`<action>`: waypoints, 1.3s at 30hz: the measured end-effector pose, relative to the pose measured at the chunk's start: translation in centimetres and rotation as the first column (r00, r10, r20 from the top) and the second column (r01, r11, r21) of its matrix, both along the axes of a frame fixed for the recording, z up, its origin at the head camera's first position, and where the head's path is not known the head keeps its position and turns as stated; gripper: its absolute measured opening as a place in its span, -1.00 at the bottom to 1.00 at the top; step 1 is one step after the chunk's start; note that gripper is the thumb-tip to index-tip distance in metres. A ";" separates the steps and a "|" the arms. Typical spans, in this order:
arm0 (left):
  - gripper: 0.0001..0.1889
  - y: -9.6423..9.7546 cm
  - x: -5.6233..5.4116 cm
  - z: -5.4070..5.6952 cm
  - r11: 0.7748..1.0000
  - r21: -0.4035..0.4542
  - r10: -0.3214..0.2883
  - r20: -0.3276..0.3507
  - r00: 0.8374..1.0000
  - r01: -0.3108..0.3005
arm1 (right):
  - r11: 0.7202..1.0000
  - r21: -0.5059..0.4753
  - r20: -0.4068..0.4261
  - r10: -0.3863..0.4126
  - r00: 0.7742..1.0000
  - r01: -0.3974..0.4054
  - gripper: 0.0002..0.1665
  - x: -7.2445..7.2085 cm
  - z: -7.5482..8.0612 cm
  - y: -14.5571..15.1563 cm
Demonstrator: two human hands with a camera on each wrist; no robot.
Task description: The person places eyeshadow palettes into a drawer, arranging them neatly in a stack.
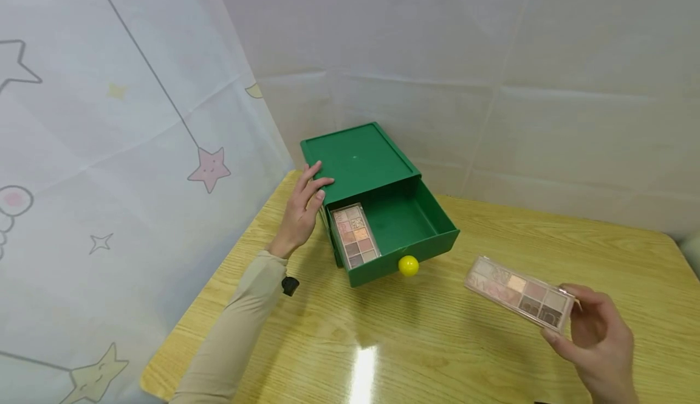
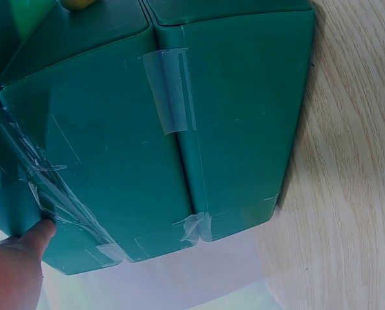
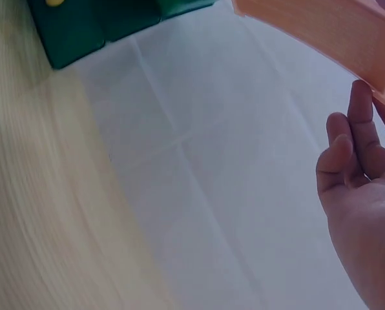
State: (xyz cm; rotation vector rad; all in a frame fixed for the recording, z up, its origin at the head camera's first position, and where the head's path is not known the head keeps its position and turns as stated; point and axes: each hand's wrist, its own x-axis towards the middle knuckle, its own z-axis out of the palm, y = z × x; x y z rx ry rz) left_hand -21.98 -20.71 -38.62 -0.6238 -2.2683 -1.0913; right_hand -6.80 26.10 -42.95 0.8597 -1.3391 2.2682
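A green drawer box (image 1: 361, 161) stands on the table, its top drawer (image 1: 404, 258) pulled out and fitted with a yellow ball knob (image 1: 408, 265). One eyeshadow palette (image 1: 354, 234) lies along the left side inside that drawer. My left hand (image 1: 302, 209) rests on the box's left top edge, fingers spread on the lid; the left wrist view shows its thumb (image 2: 39, 237) against the taped green side. To the right of the drawer, my right hand (image 1: 598, 340) pinches a second eyeshadow palette (image 1: 519, 293) by one end, above the table. Its pink-orange underside (image 3: 328, 35) shows in the right wrist view.
The wooden table (image 1: 437, 349) has its left edge beside the left forearm. Behind the box hangs a pale sheet (image 1: 437, 76), and a star-printed sheet (image 1: 137, 209) hangs on the left. A small black object (image 1: 290, 285) sits at the left wrist.
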 end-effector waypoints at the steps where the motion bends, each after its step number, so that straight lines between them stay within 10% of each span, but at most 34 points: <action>1: -0.64 0.0 0.0 0.0 1.000 -0.001 0.001 0.000 1.000 -0.001 | 1.000 -0.021 -0.003 0.001 1.000 -0.001 -0.14 0.0 0.2 -0.3; 20: -0.64 0.1 -0.1 -0.1 1.000 0.017 -0.015 -0.022 1.000 0.015 | 0.972 -0.208 0.009 -0.111 0.994 0.110 -0.18 -0.2 3.1 -7.0; 28: -0.62 1.7 2.3 2.6 0.998 0.048 -0.029 0.021 0.999 0.028 | 0.979 -0.146 0.005 -0.143 0.990 0.142 -0.18 -0.6 3.9 -10.1; 39: -0.69 2.1 2.6 2.9 0.997 0.066 -0.035 0.013 0.999 0.034 | 0.971 -0.012 -0.014 -0.239 0.971 0.239 -0.21 -1.0 4.6 -13.9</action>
